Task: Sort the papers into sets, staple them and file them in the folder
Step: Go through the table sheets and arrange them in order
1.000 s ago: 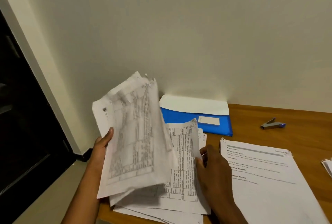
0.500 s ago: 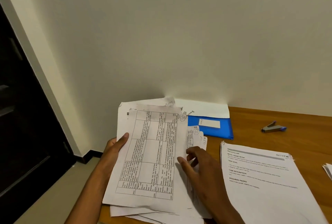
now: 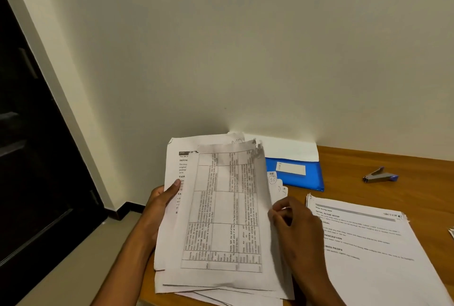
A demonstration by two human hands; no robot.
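A loose stack of printed sheets [image 3: 221,217] lies tilted over the table's left corner, its top sheet showing a ruled table of text. My left hand [image 3: 162,197] grips the stack's left edge, thumb on top. At the top sheet's right edge, my right hand [image 3: 290,222] pinches the paper with curled fingers. A blue folder [image 3: 294,173] with a white label lies behind the stack against the wall. Further right a small stapler [image 3: 379,176] with a blue end rests on the wood. A second pile of printed sheets [image 3: 368,244] sits to the right.
The wooden table [image 3: 393,163] meets the wall at the back; its left edge drops to the floor. A dark door [image 3: 32,158] stands at the left. More paper [image 3: 451,233] peeks in at the right edge.
The lifted sheets came down from upright to lie flat on the stack. My right hand moved from the sheet's face to its right edge and now pinches it.
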